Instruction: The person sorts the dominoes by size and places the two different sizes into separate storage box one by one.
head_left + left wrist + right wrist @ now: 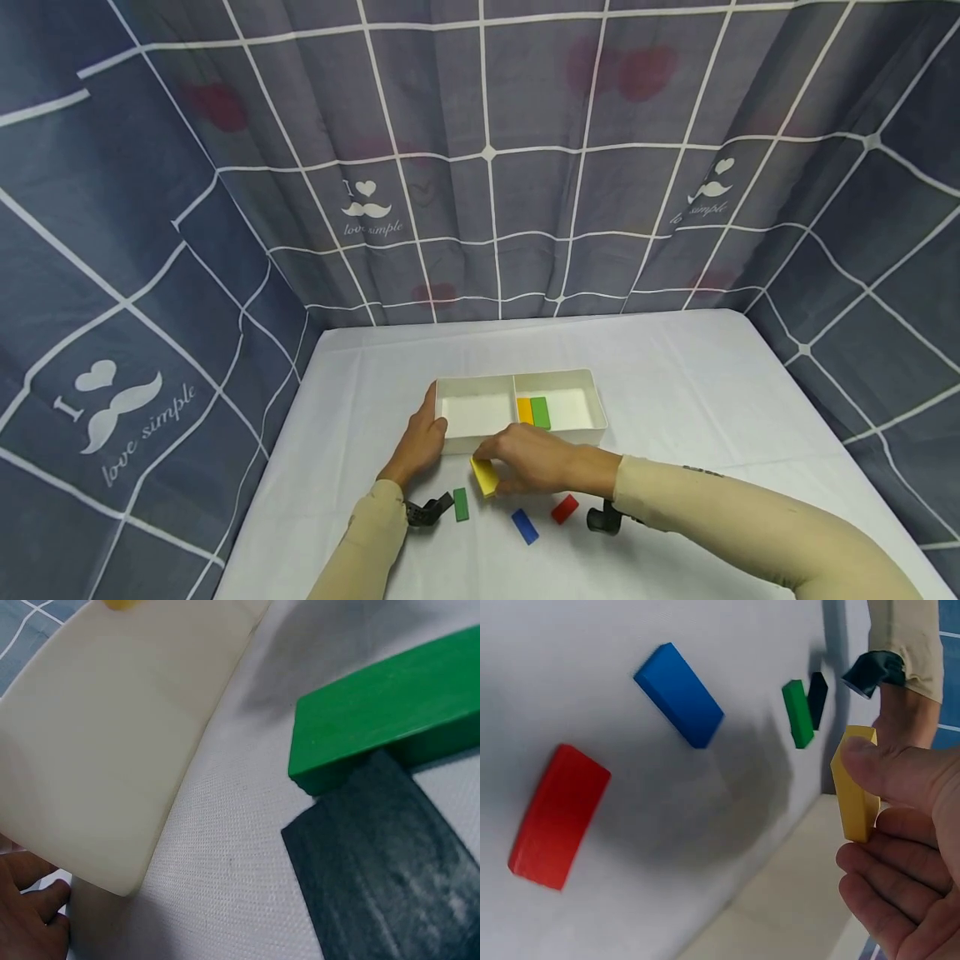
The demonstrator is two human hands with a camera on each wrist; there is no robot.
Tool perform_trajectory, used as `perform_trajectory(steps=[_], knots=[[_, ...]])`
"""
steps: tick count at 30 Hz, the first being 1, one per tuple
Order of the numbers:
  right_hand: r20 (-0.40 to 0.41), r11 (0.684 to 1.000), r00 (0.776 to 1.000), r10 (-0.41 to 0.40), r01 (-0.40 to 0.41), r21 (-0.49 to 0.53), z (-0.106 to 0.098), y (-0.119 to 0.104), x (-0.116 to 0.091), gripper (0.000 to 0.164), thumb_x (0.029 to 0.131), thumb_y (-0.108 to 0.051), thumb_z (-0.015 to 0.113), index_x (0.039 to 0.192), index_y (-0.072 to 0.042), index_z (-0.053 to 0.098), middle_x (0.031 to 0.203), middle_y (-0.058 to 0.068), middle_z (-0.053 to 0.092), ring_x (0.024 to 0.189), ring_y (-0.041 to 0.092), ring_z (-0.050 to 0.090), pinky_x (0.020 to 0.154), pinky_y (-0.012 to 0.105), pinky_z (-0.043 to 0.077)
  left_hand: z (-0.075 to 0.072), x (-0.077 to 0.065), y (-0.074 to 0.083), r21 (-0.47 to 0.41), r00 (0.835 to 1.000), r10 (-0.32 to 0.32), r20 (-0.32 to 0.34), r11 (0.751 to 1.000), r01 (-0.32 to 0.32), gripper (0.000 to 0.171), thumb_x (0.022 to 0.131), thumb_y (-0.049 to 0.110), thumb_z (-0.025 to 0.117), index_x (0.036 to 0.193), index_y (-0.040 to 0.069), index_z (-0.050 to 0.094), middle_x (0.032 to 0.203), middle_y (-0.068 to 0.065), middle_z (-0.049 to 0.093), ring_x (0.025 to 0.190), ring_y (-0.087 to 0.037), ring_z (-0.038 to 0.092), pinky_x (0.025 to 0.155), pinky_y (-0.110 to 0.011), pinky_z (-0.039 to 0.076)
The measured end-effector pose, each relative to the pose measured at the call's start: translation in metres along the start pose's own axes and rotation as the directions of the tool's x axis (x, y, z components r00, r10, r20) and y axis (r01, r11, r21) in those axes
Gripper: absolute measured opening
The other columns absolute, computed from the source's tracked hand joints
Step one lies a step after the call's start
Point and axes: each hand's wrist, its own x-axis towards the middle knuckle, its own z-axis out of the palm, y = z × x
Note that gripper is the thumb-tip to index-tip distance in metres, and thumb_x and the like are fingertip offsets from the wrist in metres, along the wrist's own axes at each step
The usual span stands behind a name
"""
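My right hand (536,458) pinches a yellow block (855,784) between thumb and fingers, tilted just in front of a cream two-compartment box (480,444). At the box's left end is my left hand (420,442), gripping the wall near the front corner; in the left wrist view its curled fingers (45,900) show beside that corner. Inside the right compartment, an orange block (525,410) and a light green block (540,412) lie side by side by the divider. The left compartment's visible floor is bare.
On the white cloth (360,367) before the box lie a dark green block (461,505), a blue block (525,527) and a red block (565,509). A black strap end (382,862) juts near the green one. Dark checked curtains (450,192) surround the table.
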Motion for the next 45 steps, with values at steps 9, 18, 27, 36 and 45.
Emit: perform_trajectory(steps=[9, 18, 27, 36, 45], knots=[[-0.012, 0.999, 1.000, 0.026, -0.025, 0.033, -0.021, -0.001, -0.005, 0.049, 0.087, -0.020, 0.094, 0.133, -0.012, 0.078, 0.128, -0.006, 0.080, 0.118, 0.008, 0.075, 0.104, 0.025, 0.059, 0.001, -0.002, 0.000, -0.005, 1.000, -0.003, -0.001, 1.000, 0.003, 0.076, 0.102, 0.004, 0.036, 0.175, 0.005, 0.014, 0.171, -0.025, 0.042, 0.155, -0.046, 0.045, 0.126, -0.068, 0.035], [-0.028, 0.999, 0.999, 0.036, -0.035, 0.030, -0.038, 0.007, -0.012, 0.046, 0.088, -0.020, 0.093, 0.131, -0.013, 0.078, 0.126, -0.008, 0.080, 0.117, 0.004, 0.073, 0.104, 0.027, 0.059, 0.001, -0.001, 0.001, 0.000, 1.000, -0.004, -0.011, 1.000, 0.004, 0.076, 0.101, 0.003, 0.036, 0.174, 0.005, 0.016, 0.169, -0.025, 0.044, 0.154, -0.046, 0.047, 0.125, -0.068, 0.035], [-0.068, 0.997, 0.996, 0.060, -0.056, 0.052, -0.046, 0.019, -0.023, 0.045, 0.087, -0.017, 0.093, 0.129, -0.011, 0.079, 0.123, -0.005, 0.081, 0.115, 0.010, 0.075, 0.102, 0.034, 0.061, 0.005, -0.002, -0.001, -0.005, 1.000, 0.005, -0.010, 1.000, -0.005, 0.075, 0.100, 0.001, 0.037, 0.173, 0.005, 0.019, 0.167, -0.025, 0.047, 0.151, -0.045, 0.049, 0.124, -0.067, 0.037], [-0.096, 0.995, 0.990, 0.102, -0.099, 0.032, -0.052, 0.036, -0.033, 0.048, 0.087, -0.018, 0.093, 0.132, -0.008, 0.078, 0.124, -0.002, 0.081, 0.112, 0.017, 0.077, 0.101, 0.038, 0.062, 0.005, -0.003, -0.001, -0.021, 1.000, -0.013, 0.008, 1.000, 0.013, 0.077, 0.102, 0.002, 0.036, 0.175, 0.006, 0.015, 0.171, -0.024, 0.042, 0.157, -0.045, 0.044, 0.127, -0.067, 0.034], [-0.128, 0.991, 0.983, 0.133, -0.132, 0.015, -0.061, 0.059, -0.041, 0.048, 0.083, -0.016, 0.096, 0.128, -0.006, 0.079, 0.120, 0.000, 0.082, 0.112, 0.019, 0.077, 0.099, 0.042, 0.063, 0.000, 0.000, 0.001, -0.003, 1.000, -0.009, -0.001, 1.000, 0.009, 0.076, 0.101, 0.001, 0.036, 0.174, 0.005, 0.016, 0.169, -0.025, 0.044, 0.155, -0.046, 0.046, 0.126, -0.067, 0.035]])
